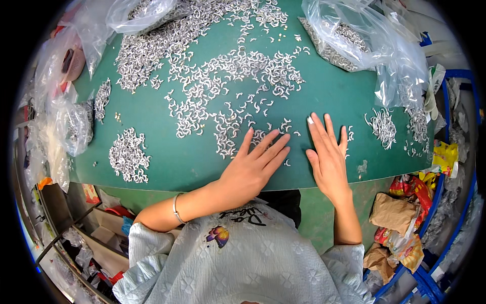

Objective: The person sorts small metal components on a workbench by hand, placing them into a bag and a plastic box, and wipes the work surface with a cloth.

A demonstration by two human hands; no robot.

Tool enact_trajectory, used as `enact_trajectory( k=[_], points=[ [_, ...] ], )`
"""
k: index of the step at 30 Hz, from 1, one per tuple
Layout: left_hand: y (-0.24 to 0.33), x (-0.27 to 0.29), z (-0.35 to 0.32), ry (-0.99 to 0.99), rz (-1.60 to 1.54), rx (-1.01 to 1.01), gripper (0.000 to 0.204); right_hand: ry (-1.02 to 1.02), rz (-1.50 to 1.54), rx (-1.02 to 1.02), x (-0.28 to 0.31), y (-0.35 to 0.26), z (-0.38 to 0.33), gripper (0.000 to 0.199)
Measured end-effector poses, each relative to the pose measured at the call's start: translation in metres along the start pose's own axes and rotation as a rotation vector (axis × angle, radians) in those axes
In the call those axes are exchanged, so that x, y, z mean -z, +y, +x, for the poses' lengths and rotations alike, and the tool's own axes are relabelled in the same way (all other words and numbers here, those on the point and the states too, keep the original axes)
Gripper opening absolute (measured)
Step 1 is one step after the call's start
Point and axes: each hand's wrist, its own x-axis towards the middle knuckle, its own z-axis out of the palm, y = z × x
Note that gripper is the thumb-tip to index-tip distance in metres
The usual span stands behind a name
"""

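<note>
Many small silver, crescent-shaped pieces (235,66) lie loose across a green tabletop (202,169). My left hand (251,164) rests palm down at the near edge of this spread, fingers stretched out and apart, with some pieces around and partly under the fingertips. My right hand (328,157) lies flat to the right of it, fingers extended forward. A few crescent pieces (350,134) sit just beside its outer fingers. Whatever is beneath either palm is hidden.
A separate heap of pieces (129,154) lies at the left, a smaller pile (383,129) at the right. Clear plastic bags of pieces (336,43) stand at the far right, with another bag (147,12) at the far left. Beside the table is a blue-framed rack (430,213).
</note>
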Motion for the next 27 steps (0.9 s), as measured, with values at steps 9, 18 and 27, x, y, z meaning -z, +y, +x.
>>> enact_trajectory(
  k=[9,18,27],
  points=[
    [0.007,-0.004,-0.001,0.004,-0.013,0.004,0.049,-0.009,0.085,0.139,0.006,-0.014,0.021,0.056],
    [-0.001,-0.005,-0.016,0.101,-0.238,0.025,0.046,0.019,-0.047,0.003,0.004,-0.008,0.004,0.064],
    [0.004,-0.004,-0.012,0.050,-0.062,0.025,0.047,-0.044,-0.071,0.010,0.007,-0.005,-0.005,0.067]
  ],
)
